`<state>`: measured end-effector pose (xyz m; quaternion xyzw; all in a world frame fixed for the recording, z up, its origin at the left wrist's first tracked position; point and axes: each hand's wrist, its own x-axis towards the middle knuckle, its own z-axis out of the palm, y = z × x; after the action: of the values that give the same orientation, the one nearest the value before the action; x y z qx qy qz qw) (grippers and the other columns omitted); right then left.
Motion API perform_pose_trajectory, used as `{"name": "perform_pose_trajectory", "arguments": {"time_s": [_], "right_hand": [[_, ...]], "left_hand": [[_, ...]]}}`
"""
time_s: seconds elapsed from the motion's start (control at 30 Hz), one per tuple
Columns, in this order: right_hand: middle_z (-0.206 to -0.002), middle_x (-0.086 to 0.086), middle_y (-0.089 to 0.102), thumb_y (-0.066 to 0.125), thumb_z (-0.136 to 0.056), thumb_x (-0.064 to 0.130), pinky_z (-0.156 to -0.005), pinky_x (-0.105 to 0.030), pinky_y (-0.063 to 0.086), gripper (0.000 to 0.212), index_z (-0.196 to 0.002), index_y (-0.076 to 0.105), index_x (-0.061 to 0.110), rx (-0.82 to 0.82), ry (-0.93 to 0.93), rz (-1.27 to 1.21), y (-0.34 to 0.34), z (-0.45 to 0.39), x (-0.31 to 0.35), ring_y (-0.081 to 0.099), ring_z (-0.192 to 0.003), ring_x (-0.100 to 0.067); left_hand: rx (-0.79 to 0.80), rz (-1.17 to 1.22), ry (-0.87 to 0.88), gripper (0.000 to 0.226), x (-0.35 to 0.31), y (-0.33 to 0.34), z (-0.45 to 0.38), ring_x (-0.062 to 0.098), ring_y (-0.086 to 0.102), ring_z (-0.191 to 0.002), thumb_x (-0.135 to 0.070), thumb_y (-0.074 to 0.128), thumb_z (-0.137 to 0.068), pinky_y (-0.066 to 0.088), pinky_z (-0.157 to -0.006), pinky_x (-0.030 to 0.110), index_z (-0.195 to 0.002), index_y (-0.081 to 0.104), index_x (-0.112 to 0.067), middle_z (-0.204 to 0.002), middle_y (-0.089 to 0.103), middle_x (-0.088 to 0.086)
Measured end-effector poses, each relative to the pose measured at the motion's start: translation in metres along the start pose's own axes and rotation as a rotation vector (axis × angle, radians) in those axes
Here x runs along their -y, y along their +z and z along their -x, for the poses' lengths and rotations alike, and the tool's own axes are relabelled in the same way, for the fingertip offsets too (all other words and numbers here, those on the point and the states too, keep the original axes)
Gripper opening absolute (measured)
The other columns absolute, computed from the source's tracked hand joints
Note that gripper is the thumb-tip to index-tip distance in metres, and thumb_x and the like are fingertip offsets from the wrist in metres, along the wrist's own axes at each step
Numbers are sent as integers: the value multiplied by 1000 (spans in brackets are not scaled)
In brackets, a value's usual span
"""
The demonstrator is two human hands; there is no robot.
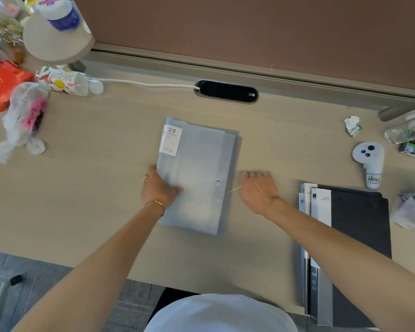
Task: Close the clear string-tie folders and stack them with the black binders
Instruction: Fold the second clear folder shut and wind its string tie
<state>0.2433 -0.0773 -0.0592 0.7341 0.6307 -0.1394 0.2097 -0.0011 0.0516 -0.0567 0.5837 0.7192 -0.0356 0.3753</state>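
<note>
Pale wood counter point(82, 188) against a brown partition, seen from above. Centre: clear folders point(197, 178) lying flat in a small pile, flap down, a white "20 pockets" label point(171, 140) at the far left corner and a round button point(218, 181) near the right edge. Left hand point(157, 188) rests on the pile's left edge, thumb pressed on the top cover, fingers curled over the side. Right hand point(258, 190) lies just right of the pile, palm down, fingers loosely bent; a thin string point(234, 189) runs from the folder's edge to it, though the grip itself cannot be made out. Right: black binders point(359, 226) stacked near the counter's front edge, apart from the folders. A white controller point(370, 161) lies beyond the binders.
</note>
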Motion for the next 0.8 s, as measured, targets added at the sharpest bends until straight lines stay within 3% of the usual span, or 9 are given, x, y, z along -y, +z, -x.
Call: {"name": "perform_pose_trajectory", "arguments": {"time_s": [0.07, 0.13, 0.23, 0.3, 0.37, 0.5, 0.63, 0.73, 0.8], "right_hand": [[-111, -14, 69, 51, -87, 12, -74, -36, 40, 32, -119, 51, 6, 71, 18, -71, -3, 2, -7, 67, -98, -33], [-103, -16, 69, 46, -95, 15, -68, -36, 40, 20, -110, 55, 5, 91, 67, -348, -8, 4, -16, 66, -91, -37], [-71, -18, 59, 37, -99, 12, -61, -34, 42, 26, -77, 50, 11, 227, 322, -1108, -15, 2, -23, 58, -60, -30], [-52, -6, 47, 36, -97, 9, -55, -30, 45, 28, -71, 45, 15, 397, 608, -1712, -22, 1, -28, 53, -43, -22], [-45, 0, 45, 36, -99, 10, -54, -28, 46, 31, -70, 45, 15, 476, 775, -2098, -26, 0, -37, 56, -40, -19], [-51, -1, 66, 40, -103, 12, -60, -28, 50, 30, -77, 54, 11, 379, 760, -2085, -42, -8, -40, 74, -54, -17], [-65, -7, 73, 33, -103, 6, -67, -33, 54, 28, -82, 50, 10, 213, 842, -2205, -54, -21, -47, 76, -64, -24], [-86, -13, 70, 27, -106, 8, -76, -35, 54, 32, -80, 46, 10, 34, 945, -2347, -60, -23, -70, 72, -80, -29], [-90, -16, 69, 27, -107, 10, -81, -36, 55, 33, -81, 47, 10, 12, 910, -2290, -65, -20, -71, 71, -85, -30]], "left_hand": [[58, 119, 20, 76, 2, -15, -2, 32, 63, -112, -20, 91, -69, 48, -84, 36, -131, 49, -19, -114, 64, 2], [101, 220, 63, 65, 6, -27, 2, 29, 65, -102, -15, 92, -68, 48, -78, 33, -120, 53, -19, -103, 66, -3], [211, 448, 77, 64, 14, -39, 11, 25, 73, -93, -13, 92, -57, 58, -77, 38, -112, 59, -16, -102, 74, 1], [248, 516, 96, 60, 18, -46, 18, 21, 74, -87, -7, 91, -56, 59, -74, 35, -108, 63, -16, -98, 77, -1], [257, 504, 127, 56, 20, -48, 22, 20, 72, -85, 3, 92, -62, 57, -73, 33, -106, 63, -19, -96, 76, -1], [270, 433, 185, 55, 26, -44, 29, 20, 70, -86, 4, 88, -68, 55, -72, 31, -112, 64, -20, -99, 76, 3], [274, 481, 188, 57, 26, -39, 34, 17, 71, -85, 5, 88, -67, 55, -66, 22, -111, 64, -21, -96, 76, -1], [252, 624, 118, 64, 33, -43, 32, 26, 75, -93, -4, 90, -57, 63, -76, 39, -114, 64, -17, -104, 79, 4], [271, 703, 90, 69, 33, -44, 32, 31, 76, -97, -4, 88, -56, 63, -82, 49, -120, 63, -14, -111, 78, 9]]}}
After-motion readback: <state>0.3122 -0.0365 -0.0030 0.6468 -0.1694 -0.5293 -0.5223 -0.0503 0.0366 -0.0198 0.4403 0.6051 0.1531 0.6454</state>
